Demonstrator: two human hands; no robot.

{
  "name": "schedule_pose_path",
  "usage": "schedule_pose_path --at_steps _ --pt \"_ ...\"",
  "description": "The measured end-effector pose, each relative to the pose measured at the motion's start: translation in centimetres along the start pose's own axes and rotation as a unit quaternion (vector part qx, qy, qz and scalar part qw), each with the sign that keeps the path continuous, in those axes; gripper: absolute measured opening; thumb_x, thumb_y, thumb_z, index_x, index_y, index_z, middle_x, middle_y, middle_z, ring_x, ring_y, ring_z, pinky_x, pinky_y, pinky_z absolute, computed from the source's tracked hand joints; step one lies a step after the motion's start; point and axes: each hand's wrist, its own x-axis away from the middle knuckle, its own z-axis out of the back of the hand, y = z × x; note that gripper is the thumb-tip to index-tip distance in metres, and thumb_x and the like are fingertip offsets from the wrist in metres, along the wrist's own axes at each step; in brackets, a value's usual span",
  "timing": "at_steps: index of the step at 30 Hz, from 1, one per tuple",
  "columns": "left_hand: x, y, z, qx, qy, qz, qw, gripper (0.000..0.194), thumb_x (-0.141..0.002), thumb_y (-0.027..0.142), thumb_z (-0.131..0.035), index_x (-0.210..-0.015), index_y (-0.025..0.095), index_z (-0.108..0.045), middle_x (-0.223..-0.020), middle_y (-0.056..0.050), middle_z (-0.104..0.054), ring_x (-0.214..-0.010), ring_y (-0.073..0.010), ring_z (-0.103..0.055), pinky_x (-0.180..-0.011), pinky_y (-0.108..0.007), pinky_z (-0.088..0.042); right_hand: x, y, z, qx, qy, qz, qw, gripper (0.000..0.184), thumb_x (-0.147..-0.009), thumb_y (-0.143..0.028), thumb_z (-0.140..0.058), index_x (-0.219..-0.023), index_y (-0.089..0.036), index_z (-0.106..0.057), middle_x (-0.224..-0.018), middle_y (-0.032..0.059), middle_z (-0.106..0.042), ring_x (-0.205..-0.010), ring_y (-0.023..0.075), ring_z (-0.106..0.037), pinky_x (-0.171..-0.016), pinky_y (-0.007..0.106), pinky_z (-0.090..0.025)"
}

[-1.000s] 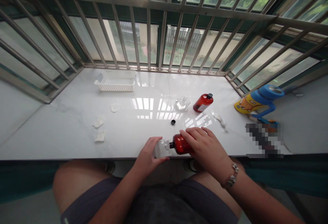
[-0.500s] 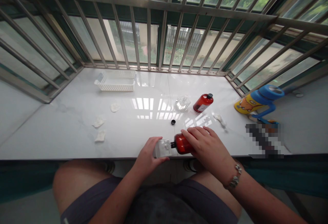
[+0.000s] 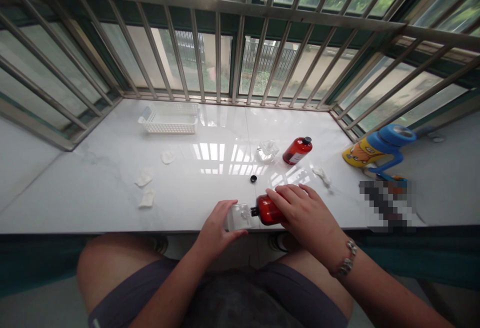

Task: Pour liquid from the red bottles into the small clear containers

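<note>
Red, an uncapped bottle (image 3: 270,210) gripped by the right hand (image 3: 305,220) tilted toward a clear container (image 3: 240,215) clasped in the left hand (image 3: 216,225), while a second bottle (image 3: 299,146) bore an unreadable label (image 3: 295,157).

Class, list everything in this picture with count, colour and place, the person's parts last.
Counter: 1, white, middle
Basket: 1, white, back left
Flat scraps: 3, white, left
Crumpled scrap: 1, white, right
Loose cap: 1, black, centre
Capped bottle: 1, red, right of centre
Uncapped bottle: 1, red, front, tilted
Free container: 1, clear, beside capped bottle
Held container: 1, clear, front edge
Flask: 1, blue and yellow, far right
Pixelated patch: 1, dark, right
Metal bars: many, grey, behind counter
Windows: several, green-framed, beyond bars
Bracelet: 1, silvery, lower right
Shorts: 1 pair, dark, bottom
Left hand: 1, bare, around held container
Right hand: 1, bare, around uncapped bottle
Legs: 2, bare-kneed, below counter
</note>
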Motion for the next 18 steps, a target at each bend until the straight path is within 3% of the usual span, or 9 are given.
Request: schedule_pose_path --at_steps 18 --pt "0.08 0.02 -0.03 -0.005 -0.004 0.004 1.000 0.075 -0.079 0.030 -0.096 -0.144 0.029 -0.058 -0.141 -0.010 -0.066 -0.133 -0.0303 -0.064 -0.118 -0.049 -0.053 0.03 0.20 0.58 0.003 -0.003 -0.001 1.000 0.052 -0.096 -0.014 -0.069 -0.146 -0.025 -0.059 -0.137 0.0090 -0.071 -0.123 0.0299 -0.063 -0.111 0.048 -0.038"
